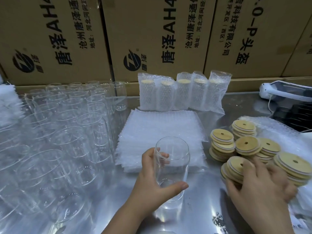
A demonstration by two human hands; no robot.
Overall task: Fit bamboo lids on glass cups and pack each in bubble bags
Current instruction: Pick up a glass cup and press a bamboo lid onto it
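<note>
Cup (174,154) clasped in L grip (150,181); R grip (260,184) motion-blurred on lid stack (233,164), hold unclear

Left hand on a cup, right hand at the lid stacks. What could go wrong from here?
1. The bamboo lid stacks lean and overlap. The blurred right hand is on the nearest stack, so a hasty pull could spill lids across the steel table.
2. The left hand grips the glass cup with the crowded empty glasses close beside its forearm. A sideways swing might knock them together.
</note>
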